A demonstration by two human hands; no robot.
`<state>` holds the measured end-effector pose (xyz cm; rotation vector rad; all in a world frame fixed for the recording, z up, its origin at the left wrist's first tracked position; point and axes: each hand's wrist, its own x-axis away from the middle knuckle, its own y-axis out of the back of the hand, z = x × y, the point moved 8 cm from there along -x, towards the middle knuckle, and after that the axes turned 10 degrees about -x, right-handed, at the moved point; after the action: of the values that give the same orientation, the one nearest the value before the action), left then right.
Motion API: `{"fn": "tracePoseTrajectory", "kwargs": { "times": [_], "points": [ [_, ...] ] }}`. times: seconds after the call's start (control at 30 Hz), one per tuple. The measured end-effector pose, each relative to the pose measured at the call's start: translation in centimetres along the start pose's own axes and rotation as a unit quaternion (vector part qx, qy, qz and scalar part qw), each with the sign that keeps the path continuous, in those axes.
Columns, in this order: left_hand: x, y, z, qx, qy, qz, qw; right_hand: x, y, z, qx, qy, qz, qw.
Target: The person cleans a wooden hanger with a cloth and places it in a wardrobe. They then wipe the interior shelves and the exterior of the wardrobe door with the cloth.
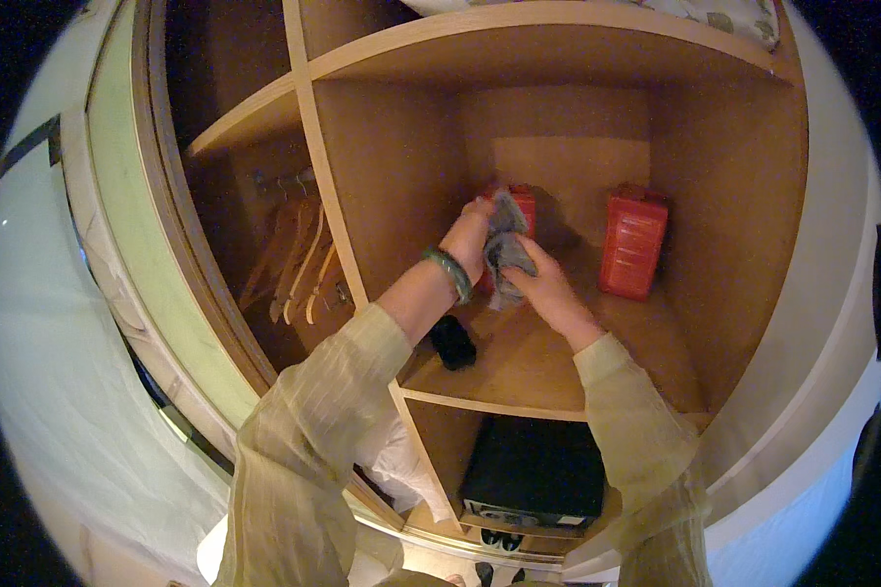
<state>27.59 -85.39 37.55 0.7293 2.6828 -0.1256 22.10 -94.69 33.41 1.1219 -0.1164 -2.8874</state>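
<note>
Both my hands reach into a wooden wardrobe compartment. My left hand [476, 235], with a green bangle [449, 273] at its wrist, is at the left edge of a crumpled grey cloth [512, 257]; its fingers are partly hidden. The thumb and fingers of my right hand [547, 286] pinch the cloth's right side. Directly behind the cloth stands a red box [526, 205], mostly covered by it and my hands. A second red box [633, 246] stands upright to the right. A small black object [453, 343] lies on the shelf below my left wrist.
A wooden divider [330, 220] separates the compartment from wooden hangers [301, 271] at left. Below the shelf edge [492, 403] sits a black safe-like box [532, 469], with white fabric [404, 466] to its left. Patterned fabric [705, 18] lies on the upper shelf.
</note>
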Motion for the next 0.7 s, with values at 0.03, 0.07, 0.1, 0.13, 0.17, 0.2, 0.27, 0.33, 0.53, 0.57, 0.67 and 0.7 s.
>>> {"fn": "tracePoseTrajectory", "kwargs": {
  "times": [0.03, 0.07, 0.1, 0.13, 0.17, 0.2, 0.27, 0.33, 0.53, 0.57, 0.67, 0.7],
  "points": [
    [0.8, -0.3, 0.1, -0.05, -0.034, 0.007, 0.998, 0.2, 1.0, -0.6, 0.022, -0.009, 0.006, 1.0],
    [2.2, 1.0, -0.1, -0.271, -0.081, -0.127, 0.951, 0.5, 1.9, -1.2, 0.044, -0.019, 0.012, 0.999],
    [4.0, 0.4, 1.1, -0.44, -0.098, -0.086, 0.888, 1.0, 2.7, -2.1, 0.066, -0.031, 0.016, 0.997],
    [6.4, -0.3, 2.3, -0.596, -0.115, -0.045, 0.794, 1.4, 3.1, -3.8, 0.091, -0.057, 0.039, 0.993],
    [9.4, -1.0, 3.7, -0.717, -0.012, -0.023, 0.697, 2.2, 2.9, -4.7, 0.149, -0.05, 0.053, 0.986],
    [11.3, -0.9, 5.5, -0.734, 0.017, 0.025, 0.678, 3.1, 2.3, -5.5, 0.208, -0.04, 0.069, 0.975],
    [13.9, -0.2, 8.7, -0.787, 0.039, 0.077, 0.611, 3.7, 1.3, -7.6, 0.303, -0.128, 0.15, 0.932],
    [15.5, -0.5, 7.7, -0.743, 0.002, 0.055, 0.667, 4.5, 0.4, -9.4, 0.399, -0.083, 0.168, 0.897],
    [19.6, -1.0, 6.4, -0.664, -0.214, -0.038, 0.715, 2.2, -4.5, -10.6, 0.408, -0.119, 0.217, 0.879],
    [20.4, -1.3, 5.9, -0.663, -0.216, -0.035, 0.716, 1.5, -5.2, -11.2, 0.41, -0.119, 0.212, 0.879],
    [23.7, -2.2, 4.4, -0.64, -0.243, -0.03, 0.728, 0.2, -7.3, -12.9, 0.429, -0.135, 0.227, 0.864],
    [24.9, -2.3, 4.2, -0.627, -0.257, -0.031, 0.735, 0.2, -8.0, -13.3, 0.437, -0.142, 0.238, 0.856]
  ]
}}
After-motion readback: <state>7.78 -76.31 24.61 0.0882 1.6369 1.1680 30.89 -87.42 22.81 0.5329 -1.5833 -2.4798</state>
